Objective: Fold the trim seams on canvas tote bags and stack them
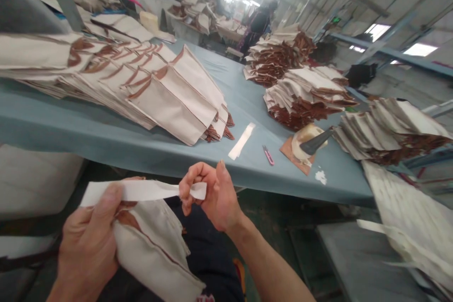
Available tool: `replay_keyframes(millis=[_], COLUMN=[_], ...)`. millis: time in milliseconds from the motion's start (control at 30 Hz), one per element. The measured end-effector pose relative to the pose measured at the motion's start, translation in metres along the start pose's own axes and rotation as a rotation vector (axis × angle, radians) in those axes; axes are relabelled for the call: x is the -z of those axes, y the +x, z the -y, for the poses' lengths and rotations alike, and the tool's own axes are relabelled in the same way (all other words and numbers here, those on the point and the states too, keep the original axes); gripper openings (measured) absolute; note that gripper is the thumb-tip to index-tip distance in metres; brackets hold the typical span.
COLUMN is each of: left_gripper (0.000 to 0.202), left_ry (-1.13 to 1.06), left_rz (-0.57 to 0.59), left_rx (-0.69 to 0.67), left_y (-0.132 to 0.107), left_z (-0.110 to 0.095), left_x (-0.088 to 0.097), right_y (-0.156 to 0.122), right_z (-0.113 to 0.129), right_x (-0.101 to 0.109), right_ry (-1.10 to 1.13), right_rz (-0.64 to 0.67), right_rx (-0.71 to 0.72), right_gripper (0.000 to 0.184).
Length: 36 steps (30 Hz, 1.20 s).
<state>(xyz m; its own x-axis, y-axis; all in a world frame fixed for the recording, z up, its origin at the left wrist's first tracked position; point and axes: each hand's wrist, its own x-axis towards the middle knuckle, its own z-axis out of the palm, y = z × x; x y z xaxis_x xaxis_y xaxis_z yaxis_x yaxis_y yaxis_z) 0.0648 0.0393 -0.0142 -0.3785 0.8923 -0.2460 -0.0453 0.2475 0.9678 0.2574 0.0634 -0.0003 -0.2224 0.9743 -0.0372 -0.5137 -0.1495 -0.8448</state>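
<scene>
A white strip (148, 190) stretches between my two hands, above my lap. My left hand (92, 231) is closed, its thumb pressing the strip's left end against the edge of a cream fabric piece (148, 255) with brown trim. That piece hangs below the strip and rests over my dark-clothed legs. My right hand (212, 193) is curled around the strip's other end, its thumb pointing up; a short tail of the strip sticks out past the fingers. On the table edge beyond lie another white strip (242, 141) and small pink thread snips (268, 155).
A blue-green table (212, 165) spans the view. Cream pieces with brown edges (170, 94) lie overlapped at left; more stacks (307, 94) stand at right. A pot with a brush (307, 144) sits on a brown board. Pale strips (406, 217) hang at far right.
</scene>
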Motion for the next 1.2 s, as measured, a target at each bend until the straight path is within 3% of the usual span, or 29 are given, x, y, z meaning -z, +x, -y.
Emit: replay_keyframes(millis=[133,233,300,433,600,800,1033,1100,1200], left_gripper=[0.052,0.050,0.048,0.052,0.051,0.040,0.046,0.046,0.047], left_ry=[0.038,0.185,0.260,0.374,0.442,0.473,0.420,0.372,0.311], left_rz=[0.080,0.267,0.411,0.645,0.869,0.766,0.730,0.665,0.468], left_rx=[-0.070,-0.238,-0.357,-0.508,-0.458,-0.554,-0.489,-0.444,-0.331], left_y=[0.008,0.009,0.006,-0.004,-0.012,-0.015,-0.016,-0.018,-0.019], left_z=[0.006,0.006,0.001,-0.011,-0.012,0.010,0.020,0.022,0.026], left_x=[0.011,0.014,0.010,-0.002,-0.007,0.000,0.003,0.006,0.019], right_y=[-0.018,-0.038,-0.046,-0.041,-0.025,-0.027,-0.026,-0.021,-0.015], right_z=[-0.004,0.002,0.009,0.022,0.015,0.006,-0.009,-0.012,-0.017], right_x=[0.023,0.044,0.049,0.022,-0.023,-0.035,-0.037,-0.035,-0.026], right_ry=[-0.167,-0.840,-1.050,-0.940,-0.894,-0.808,-0.629,-0.555,-0.507], right_rz=[-0.017,-0.060,-0.120,-0.004,0.109,0.082,-0.011,-0.017,-0.101], right_rx=[-0.073,-0.123,-0.067,0.043,0.139,0.135,-0.046,-0.051,0.030], right_gripper=[0.081,0.060,0.045,0.040,0.022,0.026,0.042,0.043,0.049])
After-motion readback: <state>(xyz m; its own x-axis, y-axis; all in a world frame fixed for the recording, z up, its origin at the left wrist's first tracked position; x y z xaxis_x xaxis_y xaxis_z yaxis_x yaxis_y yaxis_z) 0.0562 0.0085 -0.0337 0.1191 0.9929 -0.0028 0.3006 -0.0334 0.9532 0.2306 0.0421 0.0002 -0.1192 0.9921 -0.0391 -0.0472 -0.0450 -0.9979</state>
